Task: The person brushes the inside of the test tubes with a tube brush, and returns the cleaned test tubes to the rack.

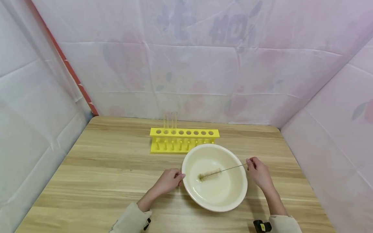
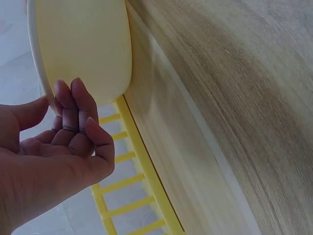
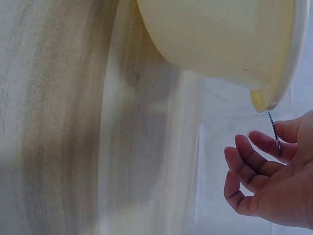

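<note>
A cream basin stands on the wooden table in front of a yellow test tube rack. My left hand pinches the basin's left rim between thumb and fingers; the left wrist view shows this hand with its fingers curled under the rim. On the right side, my right hand pinches the twisted wire end of a test tube brush. The brush slants over the right rim, its bristles inside the basin. In the right wrist view, the hand holds the wire tip between thumb and index finger, other fingers loosely bent.
Behind the basin is the yellow rack, its right part hidden by the basin. Two clear test tubes stand upright in or at its left holes. The wooden table is bounded by hanging fabric at the back and sides.
</note>
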Demonstrator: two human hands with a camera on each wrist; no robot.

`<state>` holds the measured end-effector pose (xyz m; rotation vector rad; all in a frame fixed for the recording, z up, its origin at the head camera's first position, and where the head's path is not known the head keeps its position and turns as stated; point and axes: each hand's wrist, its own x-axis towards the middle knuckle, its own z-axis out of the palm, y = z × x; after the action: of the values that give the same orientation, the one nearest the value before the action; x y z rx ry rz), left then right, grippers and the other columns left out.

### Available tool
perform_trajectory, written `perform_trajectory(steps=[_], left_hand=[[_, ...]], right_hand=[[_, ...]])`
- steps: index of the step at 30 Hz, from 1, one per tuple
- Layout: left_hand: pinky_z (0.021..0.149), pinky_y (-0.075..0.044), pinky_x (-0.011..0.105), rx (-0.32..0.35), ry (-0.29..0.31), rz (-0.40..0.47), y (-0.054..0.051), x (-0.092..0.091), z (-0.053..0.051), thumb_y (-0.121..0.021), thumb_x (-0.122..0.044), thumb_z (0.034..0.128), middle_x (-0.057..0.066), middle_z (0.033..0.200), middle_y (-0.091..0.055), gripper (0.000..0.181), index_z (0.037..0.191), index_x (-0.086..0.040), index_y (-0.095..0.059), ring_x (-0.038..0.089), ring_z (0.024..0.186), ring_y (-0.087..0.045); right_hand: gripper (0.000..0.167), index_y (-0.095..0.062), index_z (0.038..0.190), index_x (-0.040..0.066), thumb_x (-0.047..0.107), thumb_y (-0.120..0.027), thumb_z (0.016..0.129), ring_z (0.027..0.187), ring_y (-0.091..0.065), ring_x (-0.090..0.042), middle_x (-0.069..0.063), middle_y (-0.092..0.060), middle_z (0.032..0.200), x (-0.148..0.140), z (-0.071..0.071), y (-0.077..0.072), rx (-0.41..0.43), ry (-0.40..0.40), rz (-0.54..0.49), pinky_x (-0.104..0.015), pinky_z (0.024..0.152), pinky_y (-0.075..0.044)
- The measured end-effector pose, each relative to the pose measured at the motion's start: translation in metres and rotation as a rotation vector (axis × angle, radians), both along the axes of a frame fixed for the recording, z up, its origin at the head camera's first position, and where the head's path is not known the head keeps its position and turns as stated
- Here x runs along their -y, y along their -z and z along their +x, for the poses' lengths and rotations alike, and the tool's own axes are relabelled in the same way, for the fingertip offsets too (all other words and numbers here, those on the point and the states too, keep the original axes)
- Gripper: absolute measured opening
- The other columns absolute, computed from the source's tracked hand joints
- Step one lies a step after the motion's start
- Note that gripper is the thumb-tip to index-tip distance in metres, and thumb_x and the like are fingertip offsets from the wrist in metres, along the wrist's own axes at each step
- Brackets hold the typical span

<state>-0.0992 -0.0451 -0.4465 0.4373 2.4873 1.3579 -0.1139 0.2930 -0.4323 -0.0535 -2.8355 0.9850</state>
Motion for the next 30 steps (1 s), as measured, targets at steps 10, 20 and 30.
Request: perform_trajectory(steps=[10,20,30], left_hand=[[0.044,-0.032,0.02,0.015,-0.023,-0.007,0.001,0.007,0.002,-0.05,-0.018,0.0944,0.007,0.062,-0.057,0.028,0.07,-0.006,-0.055,0.007,0.049,-0.039],[0.045,-0.032,0.021,0.018,-0.02,-0.045,-0.005,0.027,0.002,-0.049,-0.018,0.0948,0.004,0.062,-0.055,0.027,0.071,-0.006,-0.054,0.01,0.051,-0.04],[0.045,-0.032,0.021,0.062,-0.052,-0.067,-0.006,0.056,0.002,-0.05,-0.018,0.0945,0.005,0.063,-0.054,0.027,0.07,-0.006,-0.055,0.011,0.052,-0.04]], right_hand=[[0.028,-0.055,0.085,-0.002,0.021,-0.044,0.097,0.051,-0.042,-0.012,-0.008,-0.052,0.061,0.004,0.002,0.004,-0.003,-0.02,-0.067,-0.026,0.046,-0.036],[0.028,-0.054,0.08,-0.003,0.018,-0.046,0.097,0.046,-0.041,-0.011,-0.007,-0.047,0.055,0.017,0.004,0.006,0.023,-0.059,-0.181,-0.025,0.043,-0.036],[0.029,-0.052,0.071,0.0,0.015,-0.048,0.096,0.043,-0.039,-0.009,0.001,-0.043,0.051,0.038,0.004,0.01,-0.001,-0.114,-0.204,-0.023,0.041,-0.034]])
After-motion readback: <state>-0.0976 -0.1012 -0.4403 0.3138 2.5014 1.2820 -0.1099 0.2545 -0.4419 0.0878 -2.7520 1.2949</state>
